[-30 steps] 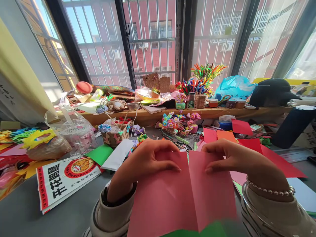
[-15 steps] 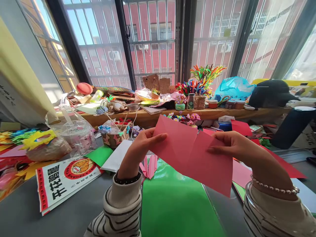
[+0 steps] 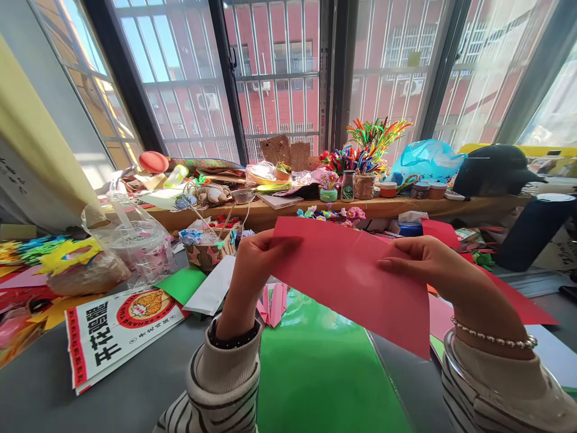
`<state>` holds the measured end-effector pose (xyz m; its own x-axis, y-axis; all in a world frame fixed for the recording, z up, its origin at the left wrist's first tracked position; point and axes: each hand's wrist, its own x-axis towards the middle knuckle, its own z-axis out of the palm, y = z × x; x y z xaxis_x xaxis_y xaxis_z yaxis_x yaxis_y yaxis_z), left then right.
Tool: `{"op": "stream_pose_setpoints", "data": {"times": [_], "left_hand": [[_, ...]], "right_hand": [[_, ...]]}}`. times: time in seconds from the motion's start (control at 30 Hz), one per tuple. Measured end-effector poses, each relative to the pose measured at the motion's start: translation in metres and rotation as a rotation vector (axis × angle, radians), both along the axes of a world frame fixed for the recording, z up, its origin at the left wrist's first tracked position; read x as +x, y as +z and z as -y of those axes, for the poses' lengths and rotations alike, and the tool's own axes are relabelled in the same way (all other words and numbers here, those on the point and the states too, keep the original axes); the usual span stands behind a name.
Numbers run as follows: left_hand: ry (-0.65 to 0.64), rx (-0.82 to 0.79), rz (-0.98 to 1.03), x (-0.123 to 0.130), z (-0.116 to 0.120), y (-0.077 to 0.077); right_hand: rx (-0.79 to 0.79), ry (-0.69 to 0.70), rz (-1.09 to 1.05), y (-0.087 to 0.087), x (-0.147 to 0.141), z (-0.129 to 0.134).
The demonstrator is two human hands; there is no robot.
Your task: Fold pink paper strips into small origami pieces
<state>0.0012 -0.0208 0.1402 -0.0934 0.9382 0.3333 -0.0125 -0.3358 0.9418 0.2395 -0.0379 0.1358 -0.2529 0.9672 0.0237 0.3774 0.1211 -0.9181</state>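
Observation:
A sheet of red paper (image 3: pixel 347 276) is stretched between my two hands, tilted down to the right. My left hand (image 3: pixel 255 270) pinches its left end, the thumb lying on the near face. At the upper right edge, my right hand (image 3: pixel 417 261) grips the sheet between thumb and fingers. A faint line runs near the middle of the top edge; whether it is a crease or a cut I cannot tell. Below the sheet lies a glossy green mat (image 3: pixel 324 373) on the grey table (image 3: pixel 148 397). Folded pink paper strips (image 3: pixel 273 304) rest by the mat's upper left corner.
To the left are a printed paper bag (image 3: pixel 121 331), a plastic cup in a clear bag (image 3: pixel 139 246) and a white folded paper (image 3: pixel 210 285). A dark bottle (image 3: pixel 536 231) and red paper (image 3: pixel 518 294) are at the right. Craft supplies crowd the windowsill (image 3: pixel 270 210).
The open notch in the red paper's top edge no longer shows, and the sheet looks flatter. My left hand has shifted slightly left with its end.

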Motion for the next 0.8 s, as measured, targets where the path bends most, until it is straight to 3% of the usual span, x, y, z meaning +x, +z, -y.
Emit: {"op": "stream_pose_setpoints", "data": {"times": [0.53, 0.67, 0.8], "left_hand": [[0.022, 0.006, 0.017, 0.003, 0.004, 0.002], [-0.093, -0.057, 0.105, -0.004, -0.001, 0.002], [-0.294, -0.068, 0.364, -0.011, -0.012, -0.001]], "right_hand": [[0.021, 0.011, -0.022, 0.000, 0.001, 0.000], [0.018, -0.013, -0.075, 0.000, 0.000, -0.001], [0.060, -0.094, -0.160, 0.001, -0.002, 0.000]]}}
